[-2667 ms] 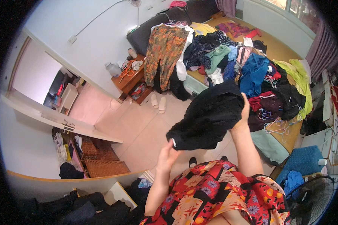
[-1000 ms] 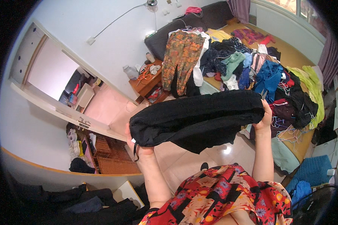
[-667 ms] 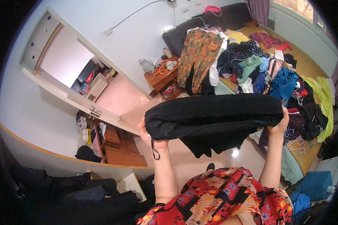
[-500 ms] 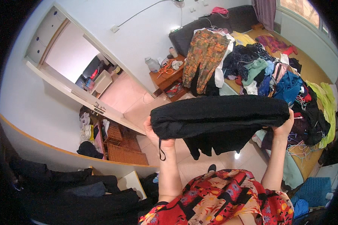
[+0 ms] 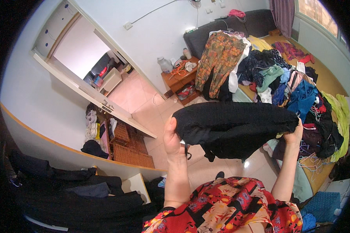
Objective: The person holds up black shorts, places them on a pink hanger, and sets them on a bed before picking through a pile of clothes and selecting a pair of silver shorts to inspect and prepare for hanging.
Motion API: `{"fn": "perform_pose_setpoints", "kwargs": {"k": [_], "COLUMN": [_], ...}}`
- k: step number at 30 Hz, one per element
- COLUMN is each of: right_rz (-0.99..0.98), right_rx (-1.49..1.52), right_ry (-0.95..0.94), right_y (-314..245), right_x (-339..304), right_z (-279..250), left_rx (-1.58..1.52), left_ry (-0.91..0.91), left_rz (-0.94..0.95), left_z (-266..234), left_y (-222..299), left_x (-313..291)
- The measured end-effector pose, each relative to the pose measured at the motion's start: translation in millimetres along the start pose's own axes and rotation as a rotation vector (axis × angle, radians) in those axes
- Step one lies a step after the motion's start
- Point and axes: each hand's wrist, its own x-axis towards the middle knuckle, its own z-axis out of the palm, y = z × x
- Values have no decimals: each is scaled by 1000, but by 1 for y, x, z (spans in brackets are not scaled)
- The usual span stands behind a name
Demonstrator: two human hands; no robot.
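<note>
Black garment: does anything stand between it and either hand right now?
Nothing visible. The left hand holds the black garment at its left end, the right hand at its right. The clothes pile lies beyond, not between.

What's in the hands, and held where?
A black garment, held at opposite ends: left hand at its left end, right hand at its right.

Pale glossy floor tiles [image 5: 155, 118] are reflecting light, brown wooden nightstand [image 5: 174, 82] standing by dark grey headboard [image 5: 258, 22], bright glass window [image 5: 317, 14] glowing.
</note>
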Motion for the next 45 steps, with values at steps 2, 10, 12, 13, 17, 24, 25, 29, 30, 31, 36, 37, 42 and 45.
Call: {"fn": "perform_pose_setpoints", "kwargs": {"k": [2, 10, 12, 13, 17, 24, 25, 29, 30, 31, 36, 37, 42, 45], "right_rz": [13, 49, 39, 38, 59, -57, -48, -207, -267, -432, -858, -1051, -921, -798], "right_rx": [17, -71, -73, -74, -166, -309, -359, -794, -925, -1082, -1896, -1930, -2181, -2280], "right_ry": [-27, -113, -90, -91, -128, -88, -122, -97, -70, -110, -42, -147, -222, -126], "right_y": [6, 16, 19, 20, 23, 29, 27, 24, 21, 17, 4, -1, -14, -26], "right_x": [2, 0, -2, -2, 0, -9, -8, -5, -3, 3, 6, 14, 55, 97], "right_z": [2, 25, 33, 35, 43, 68, 69, 86, 91, 95, 149, 151, 191, 208], "left_rx": [66, 118, 126, 133, 286, 404, 445, 791, 926, 1051, 1602, 1729, 1468, 1274], "left_ry": [62, -31, -74, -116, -30, -19, -24, 44, 50, 96, 130, 52, -56, -87], "left_rz": [-28, -83, -130, -177, -134, -81, -35, 168, 272, 250, 588, 486, -265, -373], "left_z": [4, 14, 10, 9, 18, 20, 20, 6, -6, 0, 7, 10, 11, 38], "left_y": [-2, 1, 5, 6, 6, 4, 3, 9, 15, 23, 67, 70, 113, 117], "left_x": [2, 15, 18, 19, 23, 31, 33, 48, 55, 58, 84, 90, 123, 131]}}
